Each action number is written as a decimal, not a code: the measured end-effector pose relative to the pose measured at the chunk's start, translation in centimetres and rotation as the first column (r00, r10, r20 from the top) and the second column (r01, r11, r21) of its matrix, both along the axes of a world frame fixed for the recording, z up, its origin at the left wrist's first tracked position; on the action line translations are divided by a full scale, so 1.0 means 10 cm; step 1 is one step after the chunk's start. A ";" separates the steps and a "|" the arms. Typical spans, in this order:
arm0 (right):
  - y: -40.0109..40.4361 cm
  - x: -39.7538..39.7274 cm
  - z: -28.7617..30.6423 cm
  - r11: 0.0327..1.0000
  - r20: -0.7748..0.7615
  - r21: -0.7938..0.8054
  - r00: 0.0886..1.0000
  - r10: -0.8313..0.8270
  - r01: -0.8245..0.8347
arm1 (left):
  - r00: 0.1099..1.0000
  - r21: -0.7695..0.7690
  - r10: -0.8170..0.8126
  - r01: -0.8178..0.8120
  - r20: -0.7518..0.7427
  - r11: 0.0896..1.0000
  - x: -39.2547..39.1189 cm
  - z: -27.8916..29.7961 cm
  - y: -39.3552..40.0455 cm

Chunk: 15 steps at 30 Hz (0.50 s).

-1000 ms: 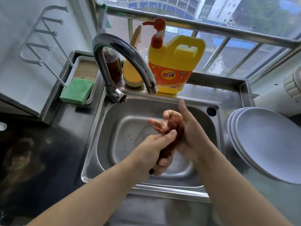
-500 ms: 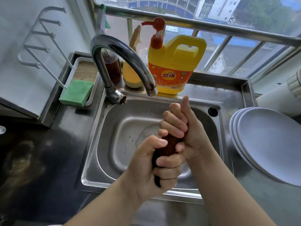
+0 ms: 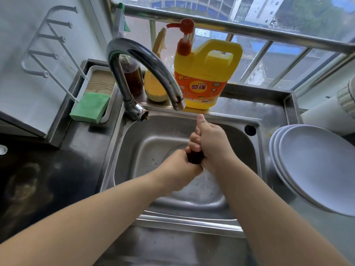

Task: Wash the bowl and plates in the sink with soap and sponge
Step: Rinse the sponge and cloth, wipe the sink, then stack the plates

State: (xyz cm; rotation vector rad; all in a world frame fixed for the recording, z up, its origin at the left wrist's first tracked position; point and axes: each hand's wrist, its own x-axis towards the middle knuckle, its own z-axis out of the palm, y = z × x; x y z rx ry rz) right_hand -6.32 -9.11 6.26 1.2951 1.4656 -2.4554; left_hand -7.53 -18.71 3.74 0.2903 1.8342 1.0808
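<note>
Head view: both hands, left hand [image 3: 179, 168] and right hand [image 3: 210, 144], wring a dark cloth [image 3: 194, 158] over the sink [image 3: 134, 150], probably a closing step; next likely needs unclenching and setting it down.

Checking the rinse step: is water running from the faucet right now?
No: the faucet spout shows no stream above the sink, where both hands wring a dark cloth.
</note>
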 end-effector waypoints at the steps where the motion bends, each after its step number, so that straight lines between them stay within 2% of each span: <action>1: -0.01 -0.02 -0.05 1.000 0.022 0.009 0.999 -0.030 0.030 | 0.993 -0.024 -0.025 0.023 -0.115 0.999 -0.02 -0.07 0.01; 4: -0.05 -0.07 -0.23 0.993 0.099 0.003 0.989 -0.114 0.114 | 0.930 -0.055 -0.087 0.071 -0.356 0.996 -0.04 -0.25 -0.01; 8: -0.11 -0.11 -0.49 0.989 0.235 0.068 0.962 -0.141 0.128 | 0.857 -0.164 -0.180 0.113 -0.484 0.980 -0.04 -0.47 -0.08; 10: -0.13 -0.12 -0.61 0.988 0.303 0.104 0.942 -0.142 0.116 | 0.830 -0.229 -0.241 0.141 -0.503 0.963 -0.04 -0.59 -0.10; 15: -0.11 -0.10 -0.89 0.982 0.446 0.177 0.885 -0.133 0.058 | 0.838 -0.327 -0.302 0.158 -0.455 0.932 0.02 -0.74 -0.10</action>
